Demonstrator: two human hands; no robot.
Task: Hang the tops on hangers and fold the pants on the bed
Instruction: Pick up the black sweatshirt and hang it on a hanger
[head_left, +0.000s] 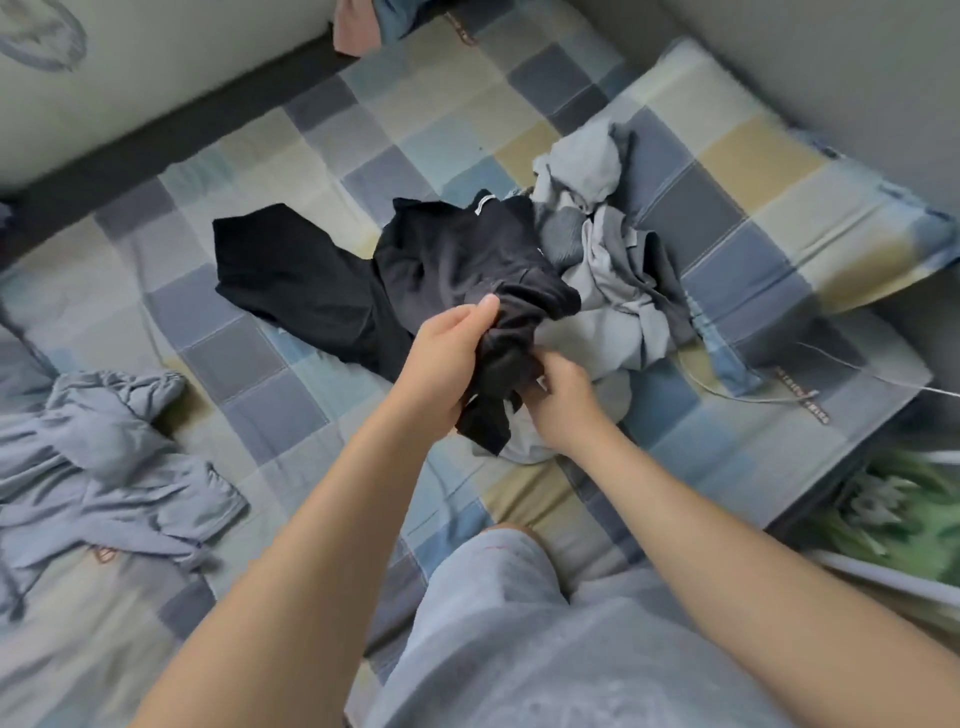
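Writing, black garment: a small white tab (483, 203) sits at its upper edge; too small to read.
Writing, bed cover: narrow reddish-brown tabs (802, 401) at the right edge carry marks too blurred to read.
Writing, upper left of frame: a pale padded surface (156, 78) bears a smeared grey printed emblem; not legible.
Task item: black soft knit garment (447, 265), crumpled, centre of frame. One flat panel spreads leftwards on the bed; the rest is bunched and lifted towards the hands.
Left hand (449, 364): clamped on the bunched black fabric, thumb on top and fingers wrapped beneath.
Right hand (563, 400): fingers curled into the lower folds of the same black garment, gripping it just beside the left hand.
Grey heap: pale grey and darker grey jersey clothes (613, 291), wrinkled, touching the black garment's right side, centre right.
Blue-grey garment (104, 467): thin, creased, lying alone at the left edge, well apart from the heap.
Bed cover: woven checked cloth in blue, grey, cream and tan squares (270, 384), visibly stitched.
Pillow (753, 171): same check, upper right, rectangular.
Cable: thin white cord (737, 396) curving across the right of the bed.
Pink cloth (353, 31): top edge, partly cut off.
Lower frame: the person's pale grey shorts (498, 623), over the bent knee.
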